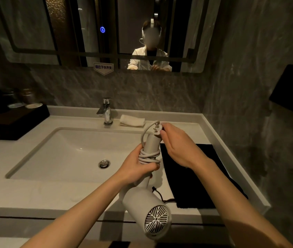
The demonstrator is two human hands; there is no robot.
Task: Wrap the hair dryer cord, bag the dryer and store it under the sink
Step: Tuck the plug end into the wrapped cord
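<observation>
A white hair dryer [147,210] hangs upside down over the counter's front edge, its grille facing me. My left hand [136,167] grips its handle, where several turns of the white cord [149,156] are wound. One loose loop of cord arcs up to the plug [157,130], which my right hand [178,145] pinches just above the handle's end. A black drawstring bag [195,176] lies flat on the counter to the right, partly under my right forearm.
A white sink basin [67,153] with a chrome faucet [105,111] fills the counter's middle. A folded white towel [132,120] lies behind it. A dark tray with bottles and cups [8,115] stands at the left. Stone wall close on the right.
</observation>
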